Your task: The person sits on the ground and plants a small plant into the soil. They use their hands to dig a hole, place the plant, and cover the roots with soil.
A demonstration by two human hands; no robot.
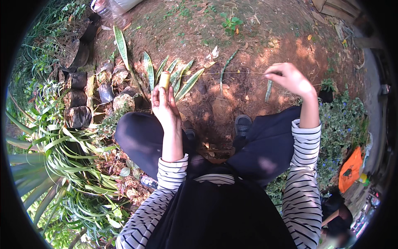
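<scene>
I see my left hand [164, 101] wrapped around a small yellowish cylindrical spool [165, 79], which pokes out above the closed fingers. A thin pale thread [232, 73] runs taut from it across to my right hand [290, 79], whose fingertips pinch its far end, I think; the strand is barely visible. Beyond the fingers lie stiff, yellow-edged green blade leaves [184, 81] on crumbly reddish-brown soil [248, 37]; my dark trousers hide the ground below.

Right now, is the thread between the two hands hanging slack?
No: the thread runs taut from the spool in the left hand to the right hand.
</scene>
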